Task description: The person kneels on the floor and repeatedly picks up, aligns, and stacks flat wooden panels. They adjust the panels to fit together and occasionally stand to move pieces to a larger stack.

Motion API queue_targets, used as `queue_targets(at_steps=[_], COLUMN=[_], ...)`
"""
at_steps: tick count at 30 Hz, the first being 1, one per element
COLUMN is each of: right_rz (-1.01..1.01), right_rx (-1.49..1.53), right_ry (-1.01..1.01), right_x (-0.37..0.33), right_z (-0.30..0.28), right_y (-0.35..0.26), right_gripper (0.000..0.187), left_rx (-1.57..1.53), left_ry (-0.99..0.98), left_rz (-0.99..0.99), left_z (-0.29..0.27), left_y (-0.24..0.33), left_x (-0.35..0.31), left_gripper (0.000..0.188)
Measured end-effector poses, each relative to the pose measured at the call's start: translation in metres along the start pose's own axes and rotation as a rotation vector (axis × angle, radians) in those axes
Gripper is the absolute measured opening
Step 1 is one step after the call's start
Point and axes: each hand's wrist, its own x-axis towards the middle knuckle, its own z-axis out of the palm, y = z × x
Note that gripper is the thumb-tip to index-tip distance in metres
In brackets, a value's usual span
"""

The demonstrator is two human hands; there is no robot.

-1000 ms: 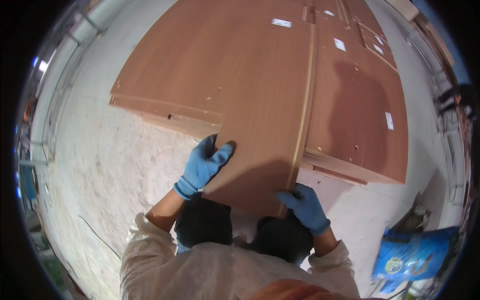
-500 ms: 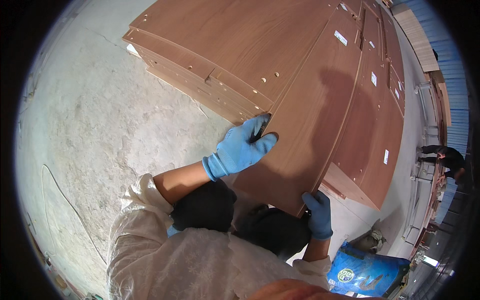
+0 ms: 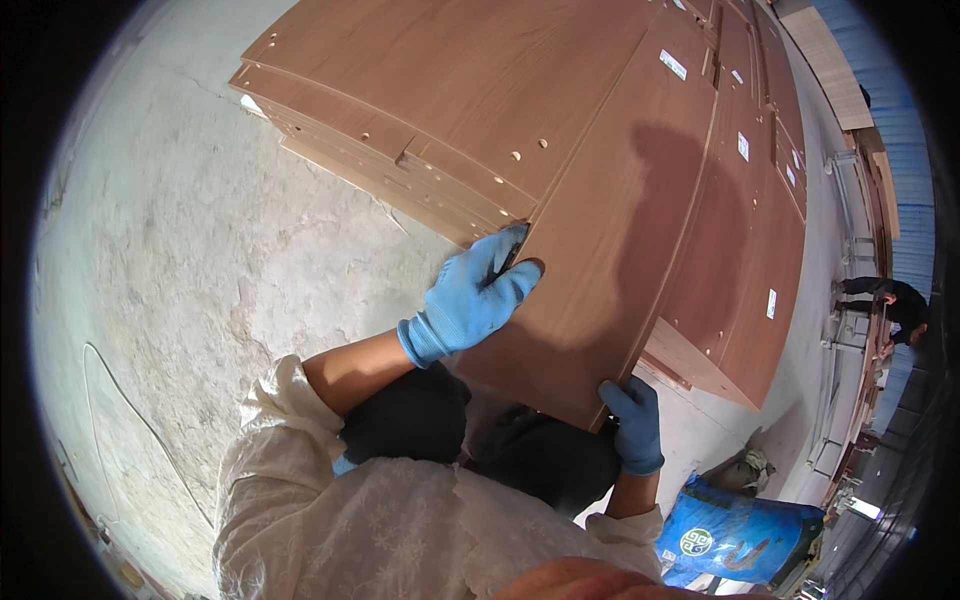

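Observation:
A long brown wood-grain panel (image 3: 590, 250) reaches from over my knees away onto the stacked boards. My left hand (image 3: 472, 290), in a blue glove with dark fingertips, grips the panel's left edge, thumb on top and other fingers at the rim. Around the near right corner of the same panel, my right hand (image 3: 634, 424) is closed, also in a blue glove; its fingers below the board are hidden. Left of the panel lies a stack of brown boards (image 3: 430, 90) with round holes drilled near their edges.
To the right sit more brown panels (image 3: 745, 270) with small white labels. A blue sack (image 3: 735, 530) lies on the concrete floor (image 3: 180, 270) at the lower right. Another person in dark clothes (image 3: 895, 308) is at the far right beside metal racks. A thin cable (image 3: 135, 410) runs along the left floor.
The panel and stacks sit slightly further left and up in view. Both hands keep their hold on the panel, the left one shifted slightly left.

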Motion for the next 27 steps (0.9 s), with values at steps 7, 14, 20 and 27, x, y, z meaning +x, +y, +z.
queue_targets(at_steps=[7,14,20,27], right_rz=[0.004,-0.006,-0.056,-0.271], right_rx=[0.04,0.041,-0.023,-0.011], right_ry=[0.023,0.023,0.008,0.0], right_x=[0.002,0.002,0.001,0.001], right_z=[0.002,0.002,-0.001,0.013], right_y=[0.005,0.004,0.008,-0.007], right_gripper=[0.025,0.025,0.026,0.029], left_rx=[0.019,-0.161,-0.083,-0.404], left_ry=[-0.046,-0.103,-0.253,-0.226], left_rz=[-0.059,-0.138,-0.051,-0.144], left_z=[-0.006,-0.004,-0.005,-0.028], left_y=[0.007,0.006,0.018,0.027], left_x=[0.001,0.001,0.007,0.011], left_gripper=[0.052,0.049,0.046,0.034])
